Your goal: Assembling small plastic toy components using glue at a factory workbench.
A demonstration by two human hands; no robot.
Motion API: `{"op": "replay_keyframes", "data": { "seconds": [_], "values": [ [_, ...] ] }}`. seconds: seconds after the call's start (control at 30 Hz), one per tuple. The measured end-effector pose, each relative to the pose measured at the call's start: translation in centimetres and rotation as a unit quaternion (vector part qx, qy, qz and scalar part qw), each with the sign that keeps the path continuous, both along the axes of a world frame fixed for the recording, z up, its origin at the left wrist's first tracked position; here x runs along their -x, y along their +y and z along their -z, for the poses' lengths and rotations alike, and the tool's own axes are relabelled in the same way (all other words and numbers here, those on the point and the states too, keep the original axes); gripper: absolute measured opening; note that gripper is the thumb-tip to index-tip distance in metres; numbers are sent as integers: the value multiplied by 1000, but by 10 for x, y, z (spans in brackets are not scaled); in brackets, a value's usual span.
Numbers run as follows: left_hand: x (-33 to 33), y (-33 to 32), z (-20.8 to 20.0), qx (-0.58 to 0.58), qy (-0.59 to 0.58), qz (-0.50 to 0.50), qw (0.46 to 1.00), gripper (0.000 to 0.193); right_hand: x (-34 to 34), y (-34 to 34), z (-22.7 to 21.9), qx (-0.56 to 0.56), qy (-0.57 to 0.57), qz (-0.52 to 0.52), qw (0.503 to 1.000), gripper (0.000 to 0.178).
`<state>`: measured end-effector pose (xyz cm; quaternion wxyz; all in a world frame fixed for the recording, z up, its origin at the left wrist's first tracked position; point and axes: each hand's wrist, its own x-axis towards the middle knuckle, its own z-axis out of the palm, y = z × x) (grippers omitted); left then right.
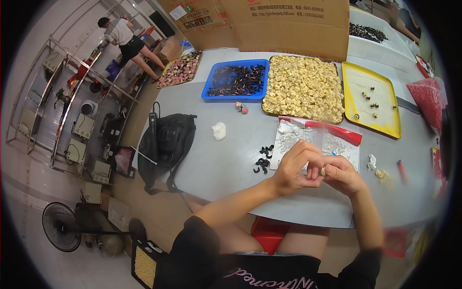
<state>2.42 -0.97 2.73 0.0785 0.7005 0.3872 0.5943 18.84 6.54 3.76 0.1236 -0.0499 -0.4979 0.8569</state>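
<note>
While both hands meet just above the near edge of the grey counter (221,164), the work looks to be in its assembly step: the left hand (294,168) curls its fingers over from the left, and the right hand (342,174) pinches a small cream-coloured piece (323,170) between thumb and fingertips, so both are closed on that one piece held in the air between them. Whether a second, darker part is tucked inside the grip cannot be told, since the fingers hide it. Just beyond the hands lies a clear plastic bag with a red strip (321,139), and just left of it, near the left hand, sits a small cluster of black pieces (263,161). Farther out, well apart from the hands, stand a blue tray of dark pieces (236,80), a wide tray heaped with cream pieces (303,86), and, beyond the right hand, a yellow tray (370,98) holding only a few finished-looking items. A black bag (168,139) rests far to the left. Judging by this layout, the next move calls for fine fingertip pressure to seat the piece squarely, then a reach outward past the right hand toward the yellow tray.
</note>
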Motion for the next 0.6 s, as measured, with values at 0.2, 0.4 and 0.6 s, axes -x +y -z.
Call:
{"op": "replay_keyframes", "data": {
  "seconds": [0.2,0.4,0.6],
  "values": [
    [2,4,6,130,-143,56,979,28,5,-6,-4,-69,-58,143,986,32],
    [8,12,11,274,-372,170,870,19,10,-5,-11,-475,-19,387,790,15],
    [10,10,13,365,-378,222,821,32,15,-12,-19,-589,-8,383,711,40]
  ]
}}
